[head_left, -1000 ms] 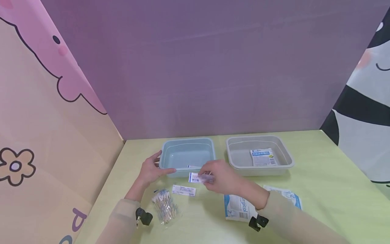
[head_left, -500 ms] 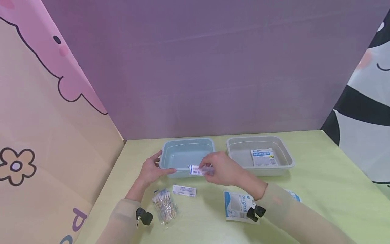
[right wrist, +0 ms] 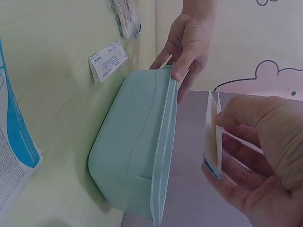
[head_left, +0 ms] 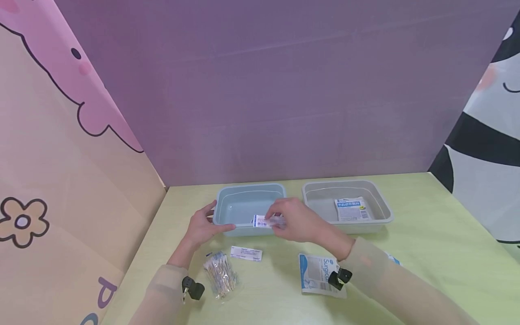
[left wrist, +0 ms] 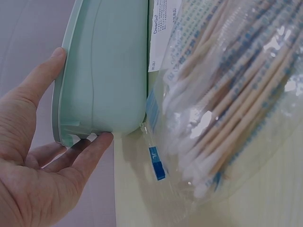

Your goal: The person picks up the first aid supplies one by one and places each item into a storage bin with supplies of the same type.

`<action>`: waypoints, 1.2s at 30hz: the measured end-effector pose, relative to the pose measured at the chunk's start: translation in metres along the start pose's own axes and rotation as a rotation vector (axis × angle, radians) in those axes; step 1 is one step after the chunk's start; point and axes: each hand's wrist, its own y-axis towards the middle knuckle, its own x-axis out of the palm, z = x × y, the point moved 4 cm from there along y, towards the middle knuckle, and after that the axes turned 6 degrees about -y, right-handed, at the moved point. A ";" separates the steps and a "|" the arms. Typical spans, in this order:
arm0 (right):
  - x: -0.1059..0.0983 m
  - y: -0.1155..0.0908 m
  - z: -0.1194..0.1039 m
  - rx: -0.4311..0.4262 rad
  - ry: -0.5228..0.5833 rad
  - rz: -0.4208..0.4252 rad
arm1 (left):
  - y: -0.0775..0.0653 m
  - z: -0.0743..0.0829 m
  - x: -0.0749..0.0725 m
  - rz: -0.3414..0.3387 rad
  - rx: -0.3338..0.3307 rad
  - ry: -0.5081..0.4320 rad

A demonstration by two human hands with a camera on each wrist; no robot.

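My left hand [head_left: 201, 228] holds the near left corner of a light blue plastic basin [head_left: 243, 231]. Its thumb lies along the front rim, and the fingers are at the left side, as the left wrist view shows. Over the basin's front right edge, my right hand [head_left: 294, 219] pinches wrapped adhesive bandages [right wrist: 214, 137]; two layers stand apart at their tips in the right wrist view. Another wrapped adhesive bandage [head_left: 246, 253] lies on the table in front of the basin. Near my left wrist is a clear bag of cotton swabs [left wrist: 227, 104].
Right of the blue basin stands a grey basin [head_left: 321, 223] with a white-and-blue packet [head_left: 351, 209] in it. A packet marked "Surgical" [head_left: 318, 275] lies partly beneath my right forearm. Another blue-and-white packet [head_left: 393, 258] is mostly hidden by the sleeve. A purple panel [head_left: 284, 99] rises behind.
My right hand has moved up and away with the adhesive bandages, from in front of the blue basin to over its front rim. The left hand has stayed on the corner.
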 end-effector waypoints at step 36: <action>0.011 0.018 0.031 0.118 0.072 0.106 | 0.002 0.000 0.000 -0.003 0.003 -0.011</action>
